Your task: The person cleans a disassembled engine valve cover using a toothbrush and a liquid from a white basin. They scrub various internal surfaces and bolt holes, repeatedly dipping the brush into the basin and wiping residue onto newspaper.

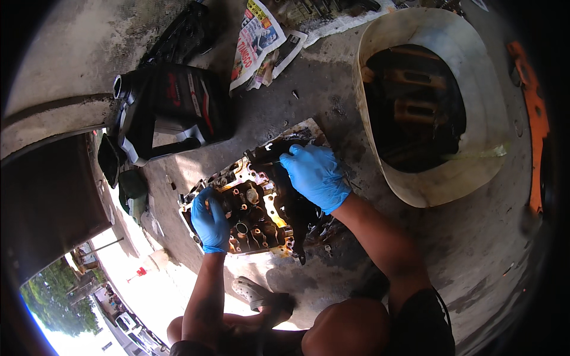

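An oily metal engine part [274, 209] with several openings and cast ridges lies on the floor in front of me. My left hand [210, 222], in a blue glove, has its fingers curled over the part's left edge. Toward the far right side, my right hand [317, 177], gloved alike, rests over the dark section of the part. Its thumb and fingertips are drawn together there, and what they pinch is too dark to make out. Under that far corner sticks out a flat, stained sheet [313, 129].
A black oil jug [172, 113] lies at the far left. Torn newspaper [256, 46] is spread at the back. A whitish tub [478, 127] at the right holds brown slotted parts in dark liquid. An orange metal bar [534, 127] stands beyond. A small fitting [295, 94] lies on the concrete.
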Available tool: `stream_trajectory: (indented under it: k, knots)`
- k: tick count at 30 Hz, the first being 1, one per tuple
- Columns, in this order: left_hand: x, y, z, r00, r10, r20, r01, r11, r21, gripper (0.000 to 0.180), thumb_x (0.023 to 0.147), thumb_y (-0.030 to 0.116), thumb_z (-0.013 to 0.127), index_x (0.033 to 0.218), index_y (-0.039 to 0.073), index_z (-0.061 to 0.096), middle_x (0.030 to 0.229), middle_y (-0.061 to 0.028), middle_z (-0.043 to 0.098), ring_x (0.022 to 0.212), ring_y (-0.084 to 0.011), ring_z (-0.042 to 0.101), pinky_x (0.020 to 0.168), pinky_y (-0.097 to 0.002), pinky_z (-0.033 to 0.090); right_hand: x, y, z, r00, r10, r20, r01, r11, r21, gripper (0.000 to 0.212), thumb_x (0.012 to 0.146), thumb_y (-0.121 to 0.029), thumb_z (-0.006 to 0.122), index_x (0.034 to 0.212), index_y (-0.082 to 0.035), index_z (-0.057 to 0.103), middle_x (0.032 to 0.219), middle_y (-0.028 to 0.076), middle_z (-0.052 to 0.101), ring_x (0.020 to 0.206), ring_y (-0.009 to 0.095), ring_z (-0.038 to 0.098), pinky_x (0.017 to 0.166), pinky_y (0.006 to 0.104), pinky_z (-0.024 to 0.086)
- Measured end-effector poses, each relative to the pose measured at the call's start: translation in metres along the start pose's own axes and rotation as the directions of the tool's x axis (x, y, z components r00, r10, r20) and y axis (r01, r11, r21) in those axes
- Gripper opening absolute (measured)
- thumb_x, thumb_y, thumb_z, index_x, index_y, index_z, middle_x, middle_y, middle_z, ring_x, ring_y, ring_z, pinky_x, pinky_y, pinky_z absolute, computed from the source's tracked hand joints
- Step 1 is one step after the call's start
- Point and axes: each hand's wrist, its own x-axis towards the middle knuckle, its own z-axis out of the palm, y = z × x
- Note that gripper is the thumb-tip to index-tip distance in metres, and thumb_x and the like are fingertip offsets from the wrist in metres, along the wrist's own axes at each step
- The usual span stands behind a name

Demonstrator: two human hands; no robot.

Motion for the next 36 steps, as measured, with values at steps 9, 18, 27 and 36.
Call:
stream_trajectory:
  k: [9, 18, 27, 36]
  knots:
    - [-0.001, 0.006, 0.000, 0.998, 0.063, -0.025, -0.062, 0.997, 0.038, 0.017, 0.095, 0.003, 0.052, 0.105, 0.000, 0.066, 0.093, -0.0119, 0.068, 0.082, -0.0218, 0.065, 0.079, -0.0327, 0.051, 0.016, 0.001, -0.009, 0.960, 0.195, 0.199, -0.224, 0.965, 0.137, 0.011, 0.081, -0.021, 0.070, 0.075, -0.012, 0.072, 0.070, 0.013, 0.065, 0.066, 0.035, 0.066, 0.062, 0.0482, 0.051]
    - [0.000, 0.013, -0.002, 1.000, -0.031, -0.002, 0.031, 0.999, 0.037, 0.020, 0.095, 0.001, 0.052, 0.107, -0.002, 0.068, 0.101, -0.0129, 0.071, 0.095, -0.0220, 0.067, 0.088, -0.0336, 0.051, -0.008, 0.023, -0.017, 0.930, 0.251, 0.267, -0.266, 0.964, 0.018, 0.010, 0.079, -0.022, 0.072, 0.078, -0.012, 0.073, 0.073, 0.013, 0.066, 0.068, 0.035, 0.066, 0.064, 0.0489, 0.051]
    - [-0.003, 0.005, -0.002, 0.999, -0.040, 0.007, 0.039, 0.998, 0.044, 0.022, 0.094, -0.001, 0.051, 0.109, 0.000, 0.067, 0.105, -0.0121, 0.071, 0.099, -0.0206, 0.066, 0.091, -0.0334, 0.050, -0.015, 0.005, 0.000, 0.969, 0.245, -0.028, -0.246, 0.966, -0.076, 0.012, 0.081, -0.012, 0.067, 0.092, -0.010, 0.070, 0.081, 0.011, 0.064, 0.063, 0.031, 0.065, 0.057, 0.0438, 0.051]
    - [-0.003, -0.004, 0.000, 1.000, -0.023, 0.004, 0.023, 0.999, 0.040, 0.023, 0.094, -0.001, 0.050, 0.109, -0.002, 0.067, 0.104, -0.0133, 0.070, 0.097, -0.0227, 0.065, 0.091, -0.0346, 0.049, -0.053, -0.028, 0.006, 0.932, 0.363, 0.014, -0.356, 0.904, 0.237, 0.005, 0.091, -0.017, 0.064, 0.090, -0.012, 0.067, 0.076, 0.010, 0.063, 0.061, 0.033, 0.064, 0.055, 0.0450, 0.051]
